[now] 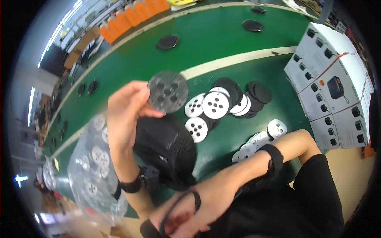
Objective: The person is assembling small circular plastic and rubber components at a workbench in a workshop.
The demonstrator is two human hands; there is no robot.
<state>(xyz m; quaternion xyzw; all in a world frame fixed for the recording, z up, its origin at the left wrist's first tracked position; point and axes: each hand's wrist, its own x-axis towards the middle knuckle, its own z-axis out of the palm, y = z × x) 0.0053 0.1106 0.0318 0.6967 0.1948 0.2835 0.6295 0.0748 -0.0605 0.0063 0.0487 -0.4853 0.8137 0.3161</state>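
Observation:
Raised over the green table, my left hand (129, 111) pinches a dark round disc (168, 92) with several holes by its left edge. Below it stands a black mesh-covered case (168, 150) with rounded sides, partly behind my left forearm. My right arm reaches across my body, and my right hand (198, 206) is low in the picture, its fingers curled around a thin black ring (197, 201). Part of that ring and the fingertips are blurred. White discs (215, 105) with holes overlap black discs (260, 92) on the table beyond the case.
More white discs (277, 129) lie beside my right forearm. A clear plastic bag (85, 174) holding white discs is at the left. White printed boxes (329, 87) are stacked at the right. Black round parts (168, 41) rest on the far green surface (210, 35), near orange dividers (135, 18).

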